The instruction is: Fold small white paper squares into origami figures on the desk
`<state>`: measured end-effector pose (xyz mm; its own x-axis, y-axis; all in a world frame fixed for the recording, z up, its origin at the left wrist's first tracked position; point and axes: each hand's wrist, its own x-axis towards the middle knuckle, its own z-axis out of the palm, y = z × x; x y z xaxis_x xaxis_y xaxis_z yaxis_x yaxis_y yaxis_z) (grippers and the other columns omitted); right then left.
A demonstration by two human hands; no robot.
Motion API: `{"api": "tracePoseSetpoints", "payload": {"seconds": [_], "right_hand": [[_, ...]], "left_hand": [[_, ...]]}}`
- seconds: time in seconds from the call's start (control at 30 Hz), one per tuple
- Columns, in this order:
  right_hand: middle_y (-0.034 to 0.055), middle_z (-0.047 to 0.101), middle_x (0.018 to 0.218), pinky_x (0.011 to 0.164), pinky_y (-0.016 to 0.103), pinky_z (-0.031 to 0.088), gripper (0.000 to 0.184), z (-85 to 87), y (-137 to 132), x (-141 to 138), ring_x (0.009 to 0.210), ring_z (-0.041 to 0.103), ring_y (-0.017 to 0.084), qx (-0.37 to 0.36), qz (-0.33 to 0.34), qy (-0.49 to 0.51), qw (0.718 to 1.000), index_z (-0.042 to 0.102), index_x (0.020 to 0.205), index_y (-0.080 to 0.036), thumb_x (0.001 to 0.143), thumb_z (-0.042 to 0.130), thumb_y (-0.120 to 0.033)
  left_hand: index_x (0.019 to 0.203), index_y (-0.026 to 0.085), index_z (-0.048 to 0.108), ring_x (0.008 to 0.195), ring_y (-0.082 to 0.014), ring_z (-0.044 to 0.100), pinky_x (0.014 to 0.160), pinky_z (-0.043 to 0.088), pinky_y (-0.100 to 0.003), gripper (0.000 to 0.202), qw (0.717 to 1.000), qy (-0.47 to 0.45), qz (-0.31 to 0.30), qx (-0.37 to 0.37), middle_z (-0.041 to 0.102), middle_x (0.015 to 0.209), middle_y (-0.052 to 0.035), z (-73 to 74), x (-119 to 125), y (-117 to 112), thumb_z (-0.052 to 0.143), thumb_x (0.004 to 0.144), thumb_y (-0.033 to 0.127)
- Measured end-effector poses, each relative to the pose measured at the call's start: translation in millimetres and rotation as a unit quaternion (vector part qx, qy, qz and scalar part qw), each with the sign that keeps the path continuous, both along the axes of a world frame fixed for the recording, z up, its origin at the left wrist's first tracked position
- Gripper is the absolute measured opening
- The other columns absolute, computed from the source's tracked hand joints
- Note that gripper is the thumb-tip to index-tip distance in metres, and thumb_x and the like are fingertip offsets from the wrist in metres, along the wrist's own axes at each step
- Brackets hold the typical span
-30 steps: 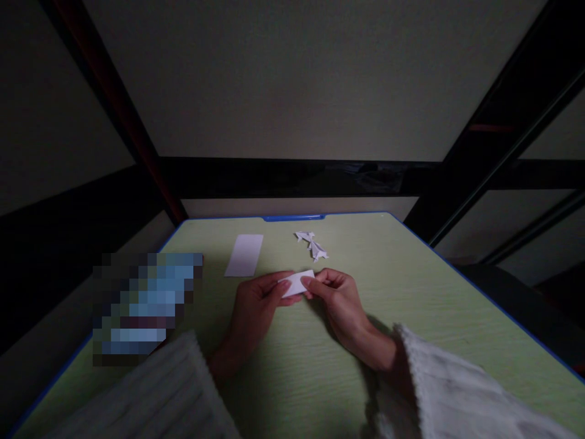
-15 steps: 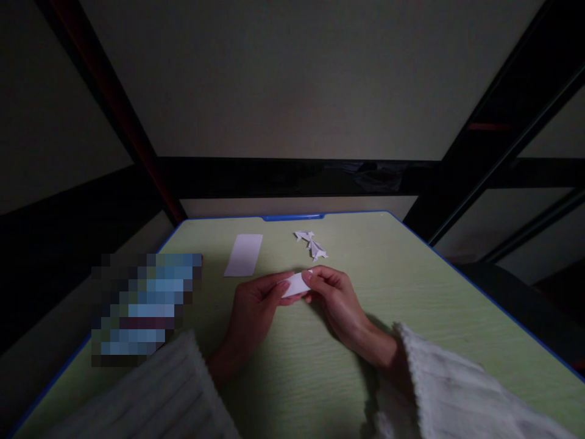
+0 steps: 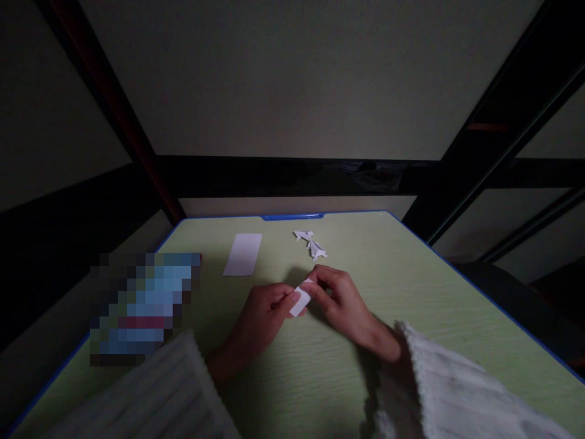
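Observation:
A small folded piece of white paper (image 3: 300, 301) is pinched between my two hands above the table. My left hand (image 3: 265, 310) grips its lower left side, thumb on top. At the upper right end, the thumb and fingers of my right hand (image 3: 340, 300) close on the paper. Part of the paper is hidden by the fingers. Beyond my hands lie two small folded white paper figures (image 3: 315, 249), pointed and touching or nearly touching each other. To their left a flat white sheet of paper (image 3: 243, 254) rests on the table.
The pale green table (image 3: 439, 341) has a blue edge and a blue ledge (image 3: 293, 217) at its far side. A blurred-out bluish object (image 3: 150, 305) lies at the left. Behind the table stands a wall (image 3: 297, 85) with a dark band.
The folded paper has turned from lying nearly crosswise to a steeper slant, its lower end closer to me. Both hands have shifted their grip on it slightly.

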<state>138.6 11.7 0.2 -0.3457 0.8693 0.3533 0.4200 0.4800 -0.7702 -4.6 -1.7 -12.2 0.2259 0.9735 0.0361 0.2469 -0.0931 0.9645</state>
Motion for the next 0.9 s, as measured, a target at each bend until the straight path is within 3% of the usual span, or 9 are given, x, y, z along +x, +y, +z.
{"api": "tracePoseSetpoints", "payload": {"seconds": [0.17,0.3,0.4,0.63,0.9], "right_hand": [[-0.0027,0.047,0.052,0.047,0.020,0.031,0.019,-3.6,-0.5,-2.8,0.049,0.041,0.008,-0.088,0.014,0.072,0.993,0.049,0.059,-0.014,0.076,0.047,-0.022],[-0.0047,0.046,0.045,0.040,0.018,0.026,0.022,-7.7,1.6,-6.8,0.040,0.037,0.005,-0.209,0.036,0.196,0.957,0.048,0.057,-0.014,0.073,0.050,-0.029],[-0.0038,0.049,0.044,0.039,0.018,0.026,0.022,-8.3,3.0,-8.2,0.038,0.038,0.005,-0.252,0.042,0.252,0.933,0.049,0.056,-0.014,0.070,0.054,-0.030],[-0.0053,0.042,0.045,0.039,0.019,0.023,0.019,-9.9,1.7,-5.3,0.040,0.034,0.005,-0.216,0.024,0.198,0.956,0.050,0.056,-0.013,0.069,0.055,-0.026],[-0.0052,0.043,0.045,0.040,0.019,0.025,0.019,-9.1,0.6,-6.9,0.041,0.036,0.006,-0.213,0.022,0.189,0.958,0.052,0.056,-0.013,0.069,0.055,-0.027]], "left_hand": [[0.062,0.011,0.062,0.053,-0.0132,0.057,0.051,0.041,-0.019,0.024,0.999,0.031,0.005,0.030,0.065,0.056,-0.0024,1.8,-1.3,-2.3,0.047,0.073,0.026],[0.062,0.013,0.064,0.052,-0.0131,0.056,0.051,0.040,-0.019,0.024,0.998,0.034,0.012,0.056,0.065,0.055,-0.0019,6.3,-2.6,-4.4,0.048,0.072,0.027],[0.064,0.013,0.065,0.055,-0.0142,0.058,0.053,0.042,-0.020,0.023,0.999,0.002,0.013,0.035,0.066,0.058,-0.0024,6.1,-1.7,-4.0,0.049,0.072,0.028],[0.065,0.012,0.063,0.053,-0.0142,0.059,0.051,0.043,-0.021,0.021,0.998,-0.041,-0.011,-0.038,0.065,0.056,-0.0025,0.8,1.4,-0.3,0.050,0.070,0.027],[0.062,0.012,0.061,0.051,-0.0141,0.058,0.049,0.043,-0.021,0.024,0.999,-0.011,-0.013,-0.029,0.064,0.053,-0.0025,3.5,0.3,-0.9,0.046,0.072,0.027]]}}
